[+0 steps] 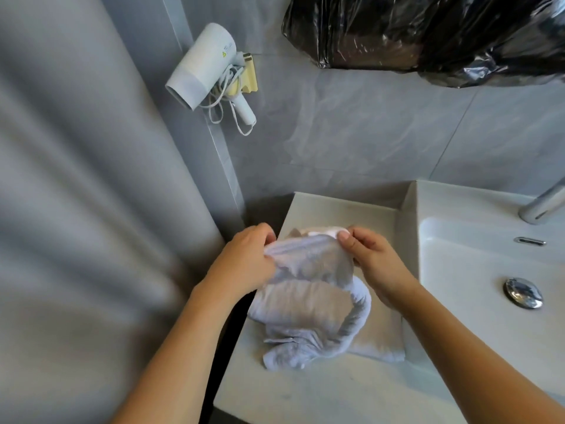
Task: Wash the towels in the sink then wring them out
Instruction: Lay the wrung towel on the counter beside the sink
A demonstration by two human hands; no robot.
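Note:
A pale blue-grey towel (pixel 308 298) lies bunched and partly twisted on the grey counter (pixel 305 390) left of the sink. My left hand (pixel 247 258) grips its upper left edge. My right hand (pixel 367 255) pinches the upper right edge between thumb and fingers. A bit of white cloth (pixel 321 231) shows just behind the towel's top edge. The white sink basin (pixel 477 270) with its chrome drain plug (pixel 523 292) is to the right and holds no towel.
A chrome tap (pixel 541 206) stands at the sink's back right. A white hair dryer (pixel 208 68) hangs in a wall holder above left. A black plastic bag (pixel 428 35) covers something on the wall above. A grey curtain (pixel 76 194) fills the left side.

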